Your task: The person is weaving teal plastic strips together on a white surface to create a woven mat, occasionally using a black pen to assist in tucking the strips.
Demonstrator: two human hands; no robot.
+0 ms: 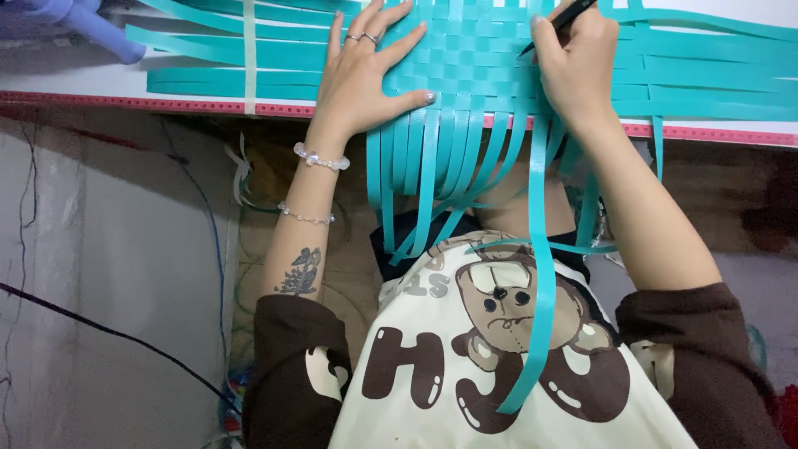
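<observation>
1. Woven mat (474, 58) of teal plastic strips, lying flat on a white table (83, 79) with a red edge trim (125, 101). Taking that mat as the landmark for everything below.
2. Loose strip ends (432, 158) hanging off the mat's near edge, over the table rim and down toward the lap. One long strip (539, 274) dangling lowest, across a cream shirt with a cartoon bear (499, 308).
3. More unwoven strips (208, 50) running out sideways from the mat's left and right edges, long axis along the table.
4. Left hand (362, 75) pressed flat on the mat's left part, fingers spread wide and open, thumb stretched along the near edge. Gripping nothing, just pinning the weave down. Rings on two fingers, two bead bracelets (320, 158) on the wrist.
5. Right hand (578, 66) on the mat's right part, fingers curled closed around a thin black tool (557, 21), pen-like. Can't tell exactly what kind.
6. Tool tip pointing left and down toward the mat's middle, so the weave lies just ahead of the tip, between the two hands. Right hand clearly the nearer one to that spot.
7. Blue cables (212, 233) and a pale wall below the mat, left of the lap.
</observation>
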